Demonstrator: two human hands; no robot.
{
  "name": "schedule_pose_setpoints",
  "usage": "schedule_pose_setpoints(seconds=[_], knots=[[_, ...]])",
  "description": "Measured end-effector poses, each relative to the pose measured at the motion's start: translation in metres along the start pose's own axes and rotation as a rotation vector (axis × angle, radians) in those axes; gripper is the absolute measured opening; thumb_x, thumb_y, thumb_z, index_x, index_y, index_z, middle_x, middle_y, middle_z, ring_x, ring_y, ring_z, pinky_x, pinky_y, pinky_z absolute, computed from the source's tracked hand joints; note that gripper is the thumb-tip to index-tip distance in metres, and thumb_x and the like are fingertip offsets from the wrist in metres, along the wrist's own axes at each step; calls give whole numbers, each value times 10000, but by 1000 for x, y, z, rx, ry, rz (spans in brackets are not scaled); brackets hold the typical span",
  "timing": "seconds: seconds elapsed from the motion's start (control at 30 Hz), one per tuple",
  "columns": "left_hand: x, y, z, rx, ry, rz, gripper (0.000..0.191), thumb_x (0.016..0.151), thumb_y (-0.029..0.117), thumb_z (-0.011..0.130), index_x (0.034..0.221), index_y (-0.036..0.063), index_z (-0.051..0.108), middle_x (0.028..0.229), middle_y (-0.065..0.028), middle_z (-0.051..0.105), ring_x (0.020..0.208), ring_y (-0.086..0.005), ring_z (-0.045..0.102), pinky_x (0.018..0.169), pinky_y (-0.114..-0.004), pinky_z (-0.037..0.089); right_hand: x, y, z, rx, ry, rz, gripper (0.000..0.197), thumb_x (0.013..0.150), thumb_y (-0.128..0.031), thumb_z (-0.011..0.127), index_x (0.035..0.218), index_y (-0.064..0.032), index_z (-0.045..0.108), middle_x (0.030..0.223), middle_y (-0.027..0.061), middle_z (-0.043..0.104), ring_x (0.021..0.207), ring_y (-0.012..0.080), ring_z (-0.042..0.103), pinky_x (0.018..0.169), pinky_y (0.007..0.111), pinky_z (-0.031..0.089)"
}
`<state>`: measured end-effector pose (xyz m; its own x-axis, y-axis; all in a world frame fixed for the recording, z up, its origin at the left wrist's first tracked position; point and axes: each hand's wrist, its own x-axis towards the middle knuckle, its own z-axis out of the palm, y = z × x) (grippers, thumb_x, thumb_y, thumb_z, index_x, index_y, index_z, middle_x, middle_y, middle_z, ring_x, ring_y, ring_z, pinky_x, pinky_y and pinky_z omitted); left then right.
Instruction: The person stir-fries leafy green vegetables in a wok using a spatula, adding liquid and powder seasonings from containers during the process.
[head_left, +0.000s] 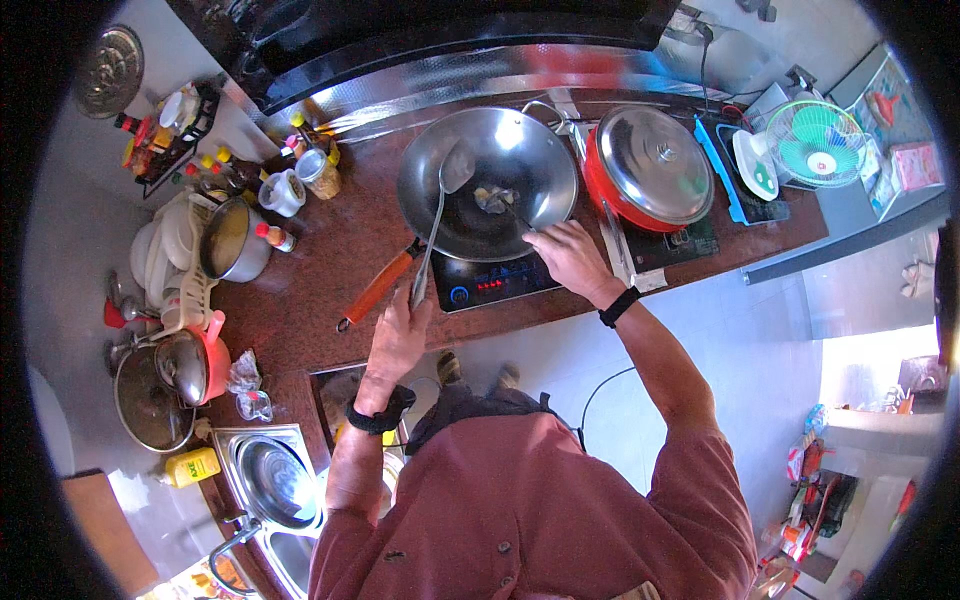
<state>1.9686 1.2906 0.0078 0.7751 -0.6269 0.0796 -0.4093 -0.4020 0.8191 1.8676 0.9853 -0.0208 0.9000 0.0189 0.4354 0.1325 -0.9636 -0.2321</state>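
Note:
A large metal wok (480, 232) with an orange wooden handle (380, 287) rests on a lit induction cooktop (480, 289). My left hand (401, 330) grips the metal handle of a ladle (456, 169), whose bowl is over the wok's left side. My right hand (570, 255) is at the wok's near right rim, closed on the handle of a thin utensil (519, 217). That utensil's tip reaches a small heap of pale and dark food pieces (495, 199) in the wok; its exact kind cannot be told.
Right of the wok stands a red pan (615, 191) with a metal lid, then a green fan (816, 142). Jars, a sauce bottle (276, 237), a metal pot (234, 240) and a dish rack (196, 277) are on the left. A steel sink (225, 442) lies at lower left.

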Motion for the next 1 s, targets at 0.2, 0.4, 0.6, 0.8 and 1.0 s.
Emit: schedule_pose_setpoints(seconds=[0.2,0.4,0.6,0.8,1.0], knots=[[6,-13,-7,64,-24,76,373,918,187,576,1221,-15,498,894,-280,592,864,-458,592,711,-483,464,-12,-17,-11,-98,13,39,248,785,-109,659,1031,-73,661,1051,82,617,938,267,598,874,383,447],[1,-16,-13,63,-23,92,328,920,146,586,1205,1,514,859,-229,565,783,-384,577,711,-434,465,-76,-65,0,-3,64,94,281,781,-135,683,1053,-74,648,1111,96,607,935,297,599,827,401,491],[0,-16,-18,49,-48,54,380,932,160,576,1265,4,481,980,-211,570,897,-338,574,811,-406,455,-117,-96,66,193,-242,332,285,824,-63,546,1101,-1,563,1343,198,491,996,349,620,837,451,519],[-2,-14,-21,23,-91,-31,431,943,166,563,1325,-1,450,1061,-205,581,963,-327,579,874,-397,448,-96,-104,82,260,-262,454,215,819,-61,522,1029,-27,494,1438,262,370,889,415,640,750,500,522],[-8,-4,-23,113,-62,4,441,935,161,578,1319,-16,452,1075,-242,603,1005,-386,600,841,-428,474,-107,-99,84,245,-205,482,198,809,-47,518,1003,-21,492,1452,270,345,860,418,639,727,503,522]])
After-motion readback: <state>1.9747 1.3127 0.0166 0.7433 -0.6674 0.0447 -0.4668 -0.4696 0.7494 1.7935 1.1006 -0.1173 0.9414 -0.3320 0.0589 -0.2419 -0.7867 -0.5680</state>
